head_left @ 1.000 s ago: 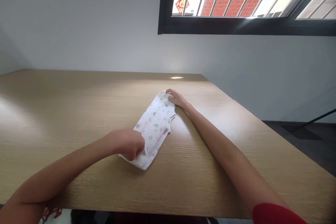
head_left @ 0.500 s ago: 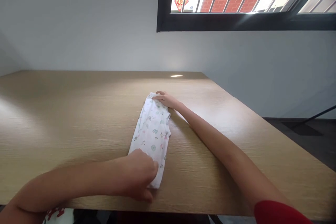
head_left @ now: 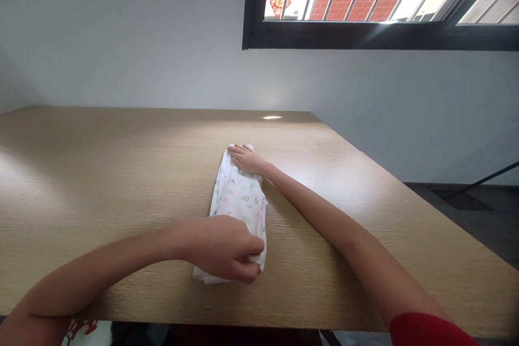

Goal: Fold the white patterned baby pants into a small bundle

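A small white garment (head_left: 239, 194) with a scattered pastel print lies folded lengthwise on the wooden table, its long side running away from me. My right hand (head_left: 248, 159) rests flat across its far end, fingers stretched out. At the near end, my left hand (head_left: 225, 246) has its thumb and fingers closed on the cloth by the lower right corner. That hand covers much of the near part, and a loose flap of fabric shows beneath it at the left.
The light wood table (head_left: 121, 184) reaches back to a grey wall (head_left: 121, 32). Its right edge slants away toward the dark floor. A black-framed window (head_left: 344, 35) with bars is at the upper right. A thin dark pole (head_left: 490, 175) slants beyond the table.
My left hand has moved right, closed on the near corner and shifted the cloth there, baring a lower flap at left. My right hand has slid slightly left and flattened on the far end.
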Motion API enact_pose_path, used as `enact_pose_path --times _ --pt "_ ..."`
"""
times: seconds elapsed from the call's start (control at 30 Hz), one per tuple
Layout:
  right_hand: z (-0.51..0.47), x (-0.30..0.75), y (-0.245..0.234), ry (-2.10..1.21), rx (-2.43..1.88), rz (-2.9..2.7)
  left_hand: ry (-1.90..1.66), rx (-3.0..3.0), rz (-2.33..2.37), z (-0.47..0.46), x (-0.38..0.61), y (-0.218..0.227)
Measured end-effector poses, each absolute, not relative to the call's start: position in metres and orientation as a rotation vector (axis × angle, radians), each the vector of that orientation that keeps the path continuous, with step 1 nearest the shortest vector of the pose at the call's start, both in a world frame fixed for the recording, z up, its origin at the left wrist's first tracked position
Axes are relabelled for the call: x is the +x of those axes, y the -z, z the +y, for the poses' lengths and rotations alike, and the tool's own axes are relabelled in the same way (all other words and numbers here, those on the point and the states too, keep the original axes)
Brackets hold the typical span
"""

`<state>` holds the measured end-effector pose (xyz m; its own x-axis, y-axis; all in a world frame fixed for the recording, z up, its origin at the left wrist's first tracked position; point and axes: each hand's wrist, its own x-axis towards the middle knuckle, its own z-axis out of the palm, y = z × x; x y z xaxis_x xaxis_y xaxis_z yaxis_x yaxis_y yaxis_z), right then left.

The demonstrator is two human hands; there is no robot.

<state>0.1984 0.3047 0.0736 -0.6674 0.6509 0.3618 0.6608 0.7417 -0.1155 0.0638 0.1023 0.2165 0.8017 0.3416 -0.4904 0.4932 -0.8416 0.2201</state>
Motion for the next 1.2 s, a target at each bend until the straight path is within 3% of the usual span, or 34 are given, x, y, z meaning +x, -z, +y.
enact_pose_path --times 0.27,0.5,0.7,0.87,1.03,1.2 --pt "0.306 0.202 -0.075 -0.069 -0.977 -2.619 0.859 2.723 0.53 0.079 0.073 -0.195" --pt "0.291 0.181 -0.104 -0.627 -0.813 -2.765 -0.002 2.847 1.0 0.176 0.051 -0.161" --pt "0.29 0.174 -0.087 -0.399 -0.779 -2.769 0.248 2.807 0.949 0.096 0.059 -0.118" --pt "0.293 0.181 -0.081 -0.295 -0.802 -2.739 0.547 2.914 0.818 0.024 0.063 -0.131" --pt "0.278 0.178 -0.113 -0.417 -0.907 -2.819 0.705 2.928 0.853 0.058 0.054 -0.161" --pt "0.211 0.18 -0.17 -0.578 -0.955 -3.007 0.807 2.911 0.777 0.059 0.053 -0.15"
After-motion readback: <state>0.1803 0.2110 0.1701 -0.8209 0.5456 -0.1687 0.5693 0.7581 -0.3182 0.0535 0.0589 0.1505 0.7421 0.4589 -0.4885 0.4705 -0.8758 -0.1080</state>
